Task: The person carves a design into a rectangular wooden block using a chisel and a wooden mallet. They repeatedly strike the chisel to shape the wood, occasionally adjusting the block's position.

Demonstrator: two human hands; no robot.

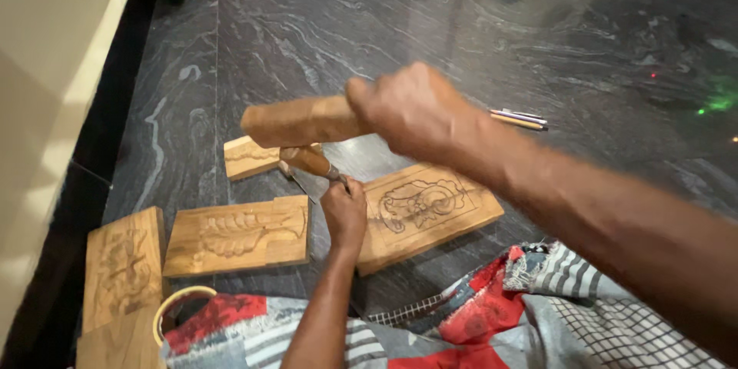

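Head view: carving a wooden panel with chisel and mallet on a dark stone floor.

From left to right: two carved panels lie flat, one upright-oblong [123, 269] and one wider [238, 234], with a smaller block [250, 157] beyond them, all apparently set aside within reach. The left hand [344, 214], its grip closed around the chisel [311, 163], holds the tool slanted so that the wooden handle points up and leftward; the blade tip is hidden. Just right of that grip, touching it, lies the worked panel [430, 207], flat on the floor [461, 23]. Above, the right hand [411, 111] is clenched on the mallet [300, 121], raised over the chisel handle, probably to strike. Pencils [519, 118] lie farther right.
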